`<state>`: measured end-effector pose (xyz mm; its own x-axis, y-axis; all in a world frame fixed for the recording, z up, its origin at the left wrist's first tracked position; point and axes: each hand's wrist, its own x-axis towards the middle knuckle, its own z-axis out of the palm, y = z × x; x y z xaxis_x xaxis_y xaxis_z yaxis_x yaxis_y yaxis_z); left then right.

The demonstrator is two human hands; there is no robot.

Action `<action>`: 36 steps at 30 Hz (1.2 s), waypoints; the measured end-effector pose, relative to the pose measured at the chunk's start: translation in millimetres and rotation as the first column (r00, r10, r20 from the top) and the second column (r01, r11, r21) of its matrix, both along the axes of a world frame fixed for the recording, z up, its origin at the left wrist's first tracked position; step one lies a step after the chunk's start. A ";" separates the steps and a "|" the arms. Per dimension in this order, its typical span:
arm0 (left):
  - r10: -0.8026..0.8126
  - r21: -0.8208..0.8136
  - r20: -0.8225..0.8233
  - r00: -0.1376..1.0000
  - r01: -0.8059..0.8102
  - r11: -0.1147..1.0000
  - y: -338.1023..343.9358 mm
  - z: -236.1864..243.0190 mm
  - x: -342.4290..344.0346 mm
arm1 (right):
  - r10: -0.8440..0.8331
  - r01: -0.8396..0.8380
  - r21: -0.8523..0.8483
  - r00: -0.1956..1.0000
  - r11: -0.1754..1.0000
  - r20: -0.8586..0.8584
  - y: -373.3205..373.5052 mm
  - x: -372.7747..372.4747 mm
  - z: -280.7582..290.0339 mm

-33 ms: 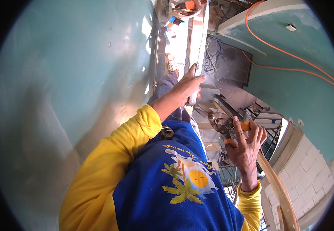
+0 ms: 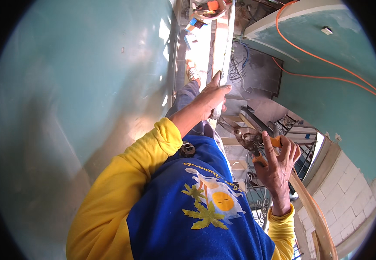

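A long, pale, narrow strip (image 2: 226, 39), apparently a metal channel, runs up from the middle of the head view. My left hand (image 2: 209, 97) grips it near its lower end, thumb along one side and fingers curled round the other. My right hand (image 2: 274, 169) is closed around the orange handles of metal snips (image 2: 245, 135). The snips' jaws point up and left, close by the strip's lower end; whether they touch it I cannot tell.
A teal wall (image 2: 75, 86) fills the left. Beyond my foot, a wooden plank (image 2: 201, 52) carries a tool bucket (image 2: 218, 13) and blue items. To the right are coiled cables (image 2: 240, 71), an orange hose (image 2: 317, 58), an iron railing (image 2: 261, 203), stairs and a wooden rail (image 2: 309, 208).
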<state>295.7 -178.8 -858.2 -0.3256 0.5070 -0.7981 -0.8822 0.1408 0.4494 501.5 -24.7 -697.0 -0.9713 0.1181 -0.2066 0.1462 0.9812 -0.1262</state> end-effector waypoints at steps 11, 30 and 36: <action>-0.069 -0.065 -0.101 0.992 0.063 0.996 20.4 -9.7 9.9 | -0.078 0.064 0.177 0.994 0.982 0.077 -24.6 -1.1 17.6; -0.232 -0.188 -0.259 0.938 0.187 0.964 4.8 -12.6 9.1 | -0.128 0.365 -0.419 0.860 0.831 0.494 21.6 -26.8 -12.6; -0.221 -0.192 -0.278 0.935 0.171 0.966 -0.1 -15.2 5.5 | 0.013 0.504 -0.644 0.782 0.576 0.623 44.6 -28.6 -41.0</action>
<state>301.2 -179.0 -873.4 -0.4661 0.4565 -0.7578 -0.6605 0.3903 0.6414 472.9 20.0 -738.1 -0.6244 -0.1133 -0.7728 0.6549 0.4634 -0.5970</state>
